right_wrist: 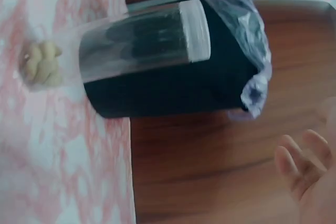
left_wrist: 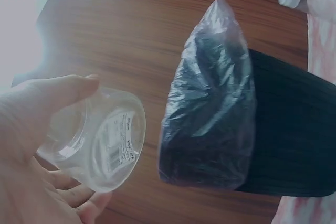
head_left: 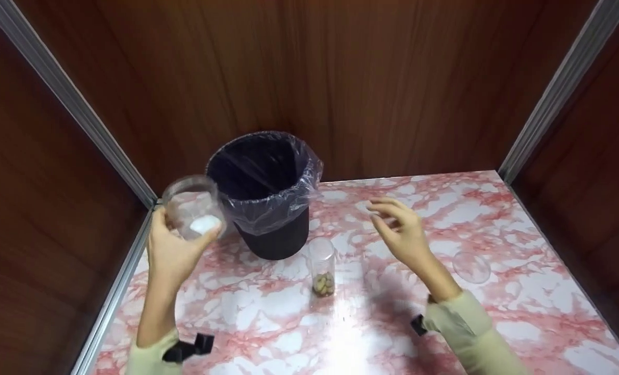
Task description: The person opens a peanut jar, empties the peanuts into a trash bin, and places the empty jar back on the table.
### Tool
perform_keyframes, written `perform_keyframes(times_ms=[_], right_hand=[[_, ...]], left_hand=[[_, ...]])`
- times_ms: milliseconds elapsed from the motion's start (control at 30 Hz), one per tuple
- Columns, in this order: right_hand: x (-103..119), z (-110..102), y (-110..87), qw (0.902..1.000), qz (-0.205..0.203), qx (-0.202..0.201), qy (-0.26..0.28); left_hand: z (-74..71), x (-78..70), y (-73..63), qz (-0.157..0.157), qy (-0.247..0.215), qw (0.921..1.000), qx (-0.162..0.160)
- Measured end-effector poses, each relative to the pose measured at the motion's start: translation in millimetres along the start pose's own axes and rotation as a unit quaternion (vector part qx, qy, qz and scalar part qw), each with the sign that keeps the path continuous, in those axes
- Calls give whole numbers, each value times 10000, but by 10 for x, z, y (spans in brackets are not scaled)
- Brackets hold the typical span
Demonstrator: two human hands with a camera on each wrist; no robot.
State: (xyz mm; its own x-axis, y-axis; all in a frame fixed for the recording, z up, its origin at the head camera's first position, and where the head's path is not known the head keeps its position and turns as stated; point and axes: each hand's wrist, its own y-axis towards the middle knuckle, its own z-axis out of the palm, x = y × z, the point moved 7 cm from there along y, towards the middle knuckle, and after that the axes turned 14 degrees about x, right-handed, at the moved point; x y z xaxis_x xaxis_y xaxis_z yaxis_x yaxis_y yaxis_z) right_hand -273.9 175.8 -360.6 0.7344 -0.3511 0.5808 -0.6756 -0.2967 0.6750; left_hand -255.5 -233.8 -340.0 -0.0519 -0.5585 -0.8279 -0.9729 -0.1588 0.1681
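Note:
My left hand [head_left: 173,258] holds a clear plastic container [head_left: 187,200] up beside the bin, its thumb and fingers around the sides. A white label with a barcode [left_wrist: 116,145] shows on the container in the left wrist view, and nothing is visible inside it. The black bin [head_left: 283,237] has a thin see-through bag [head_left: 267,216] folded over its rim. My right hand [head_left: 405,234] is in the air right of the bin, fingers loosely bent and holding nothing. Between the hands stands a tall clear jar [head_left: 322,255] with a white lid [right_wrist: 196,30] and several peanuts [head_left: 323,284] at the bottom.
A clear round piece of plastic [head_left: 471,267], like a lid, lies on the table to the right. The red and white marbled table [head_left: 267,323] is bounded by brown wood-grain panels [head_left: 392,94] at the back and both sides, with metal strips [head_left: 559,88] at the corners.

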Motion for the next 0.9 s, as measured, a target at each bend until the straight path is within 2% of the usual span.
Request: perform_keyframes(times_ms=[200,300,467,633,733,900], right_hand=[[-53,-137,-309,9981,599,110,50],[-124,-154,-471,9953,936,235,94],[-255,-226,-730,9880,1492,364,143],[-362,-269,-935,9801,1885,599,167],[-431,-273,-1050,9747,2093,771,151],[-657,-275,-1299,9671,2367,924,127]], left_hand=[[258,315,-215,-592,-300,9962,566],[418,485,-315,-754,-464,9933,747],[643,744,-448,-642,-540,9945,629],[850,1015,-562,-885,-350,9940,544],[998,1148,-585,-872,-333,9940,573],[1224,1352,-579,-634,-137,9968,476]])
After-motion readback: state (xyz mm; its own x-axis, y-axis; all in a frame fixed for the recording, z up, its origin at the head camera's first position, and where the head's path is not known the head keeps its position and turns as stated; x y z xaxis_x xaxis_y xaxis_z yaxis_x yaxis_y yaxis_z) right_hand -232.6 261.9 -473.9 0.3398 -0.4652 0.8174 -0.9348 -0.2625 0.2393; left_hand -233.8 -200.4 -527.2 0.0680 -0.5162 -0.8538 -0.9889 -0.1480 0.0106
